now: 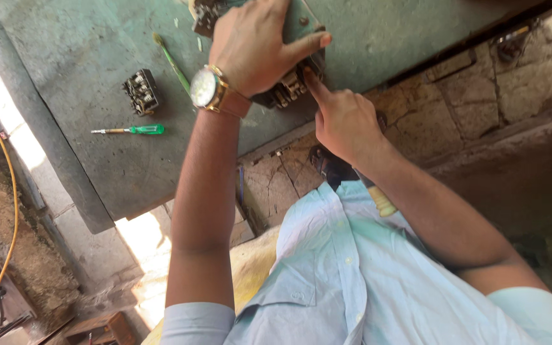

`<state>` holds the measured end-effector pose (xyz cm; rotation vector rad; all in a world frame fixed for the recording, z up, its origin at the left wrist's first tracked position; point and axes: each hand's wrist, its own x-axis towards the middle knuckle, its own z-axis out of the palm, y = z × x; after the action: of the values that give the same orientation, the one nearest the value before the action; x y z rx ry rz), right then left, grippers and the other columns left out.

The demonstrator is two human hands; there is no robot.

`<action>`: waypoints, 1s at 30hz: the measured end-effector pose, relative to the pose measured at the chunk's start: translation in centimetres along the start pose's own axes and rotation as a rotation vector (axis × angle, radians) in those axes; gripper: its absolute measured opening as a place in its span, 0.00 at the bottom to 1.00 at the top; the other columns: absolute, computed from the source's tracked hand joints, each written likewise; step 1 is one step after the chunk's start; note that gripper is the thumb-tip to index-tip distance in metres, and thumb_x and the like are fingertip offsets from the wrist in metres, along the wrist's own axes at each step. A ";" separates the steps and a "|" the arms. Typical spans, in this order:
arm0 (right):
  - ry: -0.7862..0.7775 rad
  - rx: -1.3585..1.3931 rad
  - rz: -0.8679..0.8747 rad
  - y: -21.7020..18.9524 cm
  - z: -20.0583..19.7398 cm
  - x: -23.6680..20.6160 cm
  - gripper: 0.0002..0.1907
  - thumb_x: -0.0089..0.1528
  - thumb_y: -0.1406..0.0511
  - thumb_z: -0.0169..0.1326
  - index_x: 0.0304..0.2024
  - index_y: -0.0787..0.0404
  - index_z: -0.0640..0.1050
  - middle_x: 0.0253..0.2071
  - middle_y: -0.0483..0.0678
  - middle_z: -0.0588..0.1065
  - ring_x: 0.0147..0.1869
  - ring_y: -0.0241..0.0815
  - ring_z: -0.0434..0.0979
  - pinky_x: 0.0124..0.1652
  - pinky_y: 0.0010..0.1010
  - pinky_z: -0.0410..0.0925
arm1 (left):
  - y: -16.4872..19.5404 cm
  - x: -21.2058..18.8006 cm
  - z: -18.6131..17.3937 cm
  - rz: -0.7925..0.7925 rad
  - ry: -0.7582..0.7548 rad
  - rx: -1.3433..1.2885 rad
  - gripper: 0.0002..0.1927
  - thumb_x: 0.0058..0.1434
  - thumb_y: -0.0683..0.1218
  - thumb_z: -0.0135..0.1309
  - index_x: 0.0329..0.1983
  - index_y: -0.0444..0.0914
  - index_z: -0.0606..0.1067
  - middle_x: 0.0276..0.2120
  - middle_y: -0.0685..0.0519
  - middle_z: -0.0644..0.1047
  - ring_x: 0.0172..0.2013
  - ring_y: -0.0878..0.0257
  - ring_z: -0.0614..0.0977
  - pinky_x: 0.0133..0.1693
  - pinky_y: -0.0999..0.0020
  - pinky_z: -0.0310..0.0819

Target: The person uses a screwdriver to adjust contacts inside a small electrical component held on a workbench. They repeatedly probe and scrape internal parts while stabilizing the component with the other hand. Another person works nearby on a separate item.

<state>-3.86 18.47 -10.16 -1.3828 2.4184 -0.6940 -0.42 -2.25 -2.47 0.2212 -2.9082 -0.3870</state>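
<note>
Both hands meet at the frame's upper centre: left hand [250, 48] clamped over the dark terminal block [282, 89], right hand [343, 121] curled with its forefinger pressing the block's lower edge. The block runs diagonally on the green worktop [84, 57].

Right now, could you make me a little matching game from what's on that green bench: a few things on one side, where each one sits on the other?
Things:
1. screwdriver
2. small black block
3. brush
4. wristwatch

Places:
A. on the left hand's wrist
B. lying nearest the bench's front edge
C. just above the screwdriver
D. between block and left hand

Pairs: 1-B, 2-C, 3-D, 4-A
</note>
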 end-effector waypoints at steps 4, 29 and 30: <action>0.008 0.030 -0.007 0.5 0.3 -0.2 0.41 0.57 0.71 0.55 0.74 0.55 0.62 0.26 0.58 0.77 0.30 0.61 0.81 0.35 0.52 0.74 | -0.1 0.3 -0.1 -0.014 -0.018 -0.014 0.38 0.65 0.73 0.58 0.51 0.34 0.73 0.38 0.40 0.81 0.38 0.40 0.83 0.37 0.47 0.76; -0.099 0.239 0.199 -1.1 -3.5 -2.3 0.34 0.65 0.65 0.49 0.74 0.48 0.62 0.24 0.66 0.75 0.32 0.70 0.79 0.39 0.58 0.72 | 0.7 0.3 -0.8 -0.092 -0.065 -0.005 0.38 0.62 0.76 0.55 0.40 0.35 0.69 0.30 0.40 0.80 0.35 0.41 0.83 0.35 0.47 0.75; -0.116 0.244 0.219 -1.2 -3.8 -2.7 0.31 0.67 0.63 0.48 0.74 0.48 0.62 0.24 0.65 0.76 0.32 0.70 0.79 0.39 0.57 0.72 | 0.6 0.3 -0.7 -0.089 -0.062 -0.008 0.38 0.62 0.76 0.54 0.41 0.35 0.69 0.30 0.40 0.80 0.34 0.41 0.83 0.34 0.47 0.76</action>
<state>-3.38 21.29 -6.35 -1.0172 2.2614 -0.7973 -0.63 -1.85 -1.56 0.3444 -2.9641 -0.4266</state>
